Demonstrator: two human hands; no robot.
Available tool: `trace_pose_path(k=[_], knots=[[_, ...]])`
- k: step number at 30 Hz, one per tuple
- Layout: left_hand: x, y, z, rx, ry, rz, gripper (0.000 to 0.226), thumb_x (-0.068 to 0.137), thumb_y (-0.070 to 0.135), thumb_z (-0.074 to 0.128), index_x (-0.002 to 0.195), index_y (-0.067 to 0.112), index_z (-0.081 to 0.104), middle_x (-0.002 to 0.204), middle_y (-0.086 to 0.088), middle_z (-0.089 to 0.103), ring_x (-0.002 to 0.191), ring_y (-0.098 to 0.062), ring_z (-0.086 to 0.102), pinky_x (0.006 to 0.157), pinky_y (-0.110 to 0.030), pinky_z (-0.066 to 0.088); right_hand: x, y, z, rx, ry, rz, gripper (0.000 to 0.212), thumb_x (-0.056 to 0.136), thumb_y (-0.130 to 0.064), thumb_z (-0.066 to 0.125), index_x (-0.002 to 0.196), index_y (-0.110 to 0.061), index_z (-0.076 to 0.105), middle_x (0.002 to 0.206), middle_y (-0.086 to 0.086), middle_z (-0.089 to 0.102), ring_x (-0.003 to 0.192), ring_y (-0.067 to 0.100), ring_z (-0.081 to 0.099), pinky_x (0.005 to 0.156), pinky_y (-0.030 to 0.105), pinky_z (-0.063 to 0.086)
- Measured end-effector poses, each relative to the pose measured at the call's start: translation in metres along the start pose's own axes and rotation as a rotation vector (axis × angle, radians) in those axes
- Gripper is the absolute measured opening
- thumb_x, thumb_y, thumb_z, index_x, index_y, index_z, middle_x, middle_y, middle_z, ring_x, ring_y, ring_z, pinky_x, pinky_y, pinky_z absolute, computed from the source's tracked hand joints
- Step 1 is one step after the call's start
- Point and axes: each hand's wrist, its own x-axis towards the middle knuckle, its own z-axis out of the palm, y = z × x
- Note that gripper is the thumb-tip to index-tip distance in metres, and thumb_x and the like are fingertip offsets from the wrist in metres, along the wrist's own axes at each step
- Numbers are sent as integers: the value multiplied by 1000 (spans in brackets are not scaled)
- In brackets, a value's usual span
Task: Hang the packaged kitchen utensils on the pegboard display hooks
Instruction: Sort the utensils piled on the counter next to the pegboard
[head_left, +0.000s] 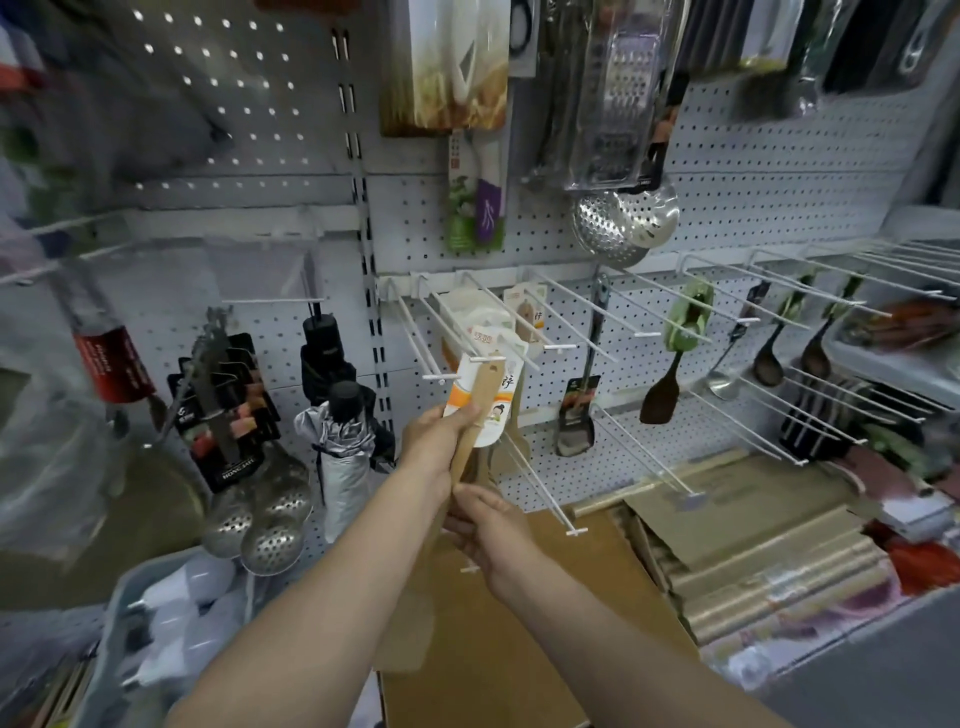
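We face a white pegboard wall (779, 171) that fills the whole view, split by a slotted upright (370, 291) into a left panel and a right one. Rows of long white wire hooks (587, 332) jut out of the right panel toward us, and many of them are bare.

Below the hooks an open cardboard box (519, 613) sits in front of us, with flattened cardboard and rolled mats (769, 571) piled to its right. At lower left we see a grey bin (111, 639) with white items in it.

High on the wall hang a large printed package (447, 67), a packaged metal grater (613, 98) and a perforated steel skimmer (623, 218). Farther right dark spoons (769, 358) and a dark wooden spatula (662, 389) hang from hooks, with a packaged metal turner (579, 410) nearer the middle. On the left panel we see packaged knives (223, 405), black and silver folded umbrellas (337, 431) and two round strainers (270, 519).

A few carded wooden utensils (524, 312) already hang on the hooks just behind the hands.

Both forearms reach up from the bottom edge. Our left hand (439, 436) grips the printed card of the packaged wooden spatula (480, 400), thumb curled over its lower edge, and the card's top sits right at the tip of one hook (485, 358); we cannot tell whether it is threaded on. Our right hand (483, 530) sits lower, fingers curled round the wooden handle.
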Motion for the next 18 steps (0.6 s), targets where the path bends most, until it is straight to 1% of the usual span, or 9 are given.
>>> trace_pose_path(k=[3,5,7,9,11,13,15,16,18], knots=[[8,-1,-2,42,39,20,22,86,19,79,106,12,75,96,-8,78,86,-23,73,89,-41,58,9,-6,7,-34,9,-24,20,99,-20,65,113,-7,72,107,13,77,93,20,73,77,28,53],[5,-6,-4,35,80,16,19,87,18,77,105,12,73,100,-8,78,80,-16,71,76,-32,58,8,-8,6,-48,26,-31,18,100,-22,64,116,-16,69,114,7,75,103,16,71,78,25,54],[-6,-12,-5,42,139,13,18,89,18,76,104,13,68,89,0,75,73,-7,65,59,-22,50,4,-7,1,-53,36,-27,16,100,-23,63,116,-23,66,117,2,71,106,13,67,75,23,54],[-20,-17,-8,32,181,17,15,92,16,73,103,10,65,74,6,70,63,-3,62,45,-15,46,-1,-5,-4,-79,35,-18,15,100,-25,63,115,-23,65,120,1,70,107,12,66,75,24,54],[-37,-20,-12,0,190,-6,16,94,13,70,109,8,67,77,4,69,60,-3,64,38,-11,43,-7,-2,-8,-108,32,-22,21,100,-27,63,120,-22,64,121,-1,70,106,11,67,77,27,55],[-54,-27,-21,-57,195,-38,18,96,16,67,113,11,65,80,4,72,59,-1,66,43,-15,47,-15,3,-9,-138,4,-5,23,100,-29,62,122,-23,64,119,-3,70,107,11,66,93,37,56],[-69,-38,-34,-99,219,-76,34,92,30,72,121,14,65,95,-2,74,72,-8,66,57,-23,49,-24,10,-10,-161,-16,35,23,100,-29,63,120,-20,66,114,-3,71,105,11,66,105,43,51],[-78,-45,-42,-128,224,-90,40,89,35,74,123,16,65,102,-5,73,77,-12,64,62,-27,49,-30,14,-9,-163,-27,51,19,100,-27,63,116,-18,68,112,-2,72,102,11,66,104,42,51],[-99,-57,-56,-203,250,-127,34,89,36,75,118,20,65,111,-4,67,88,-13,61,73,-32,54,-42,21,-8,-172,-67,82,9,101,-26,62,106,-21,67,112,1,70,99,10,65,96,37,53]])
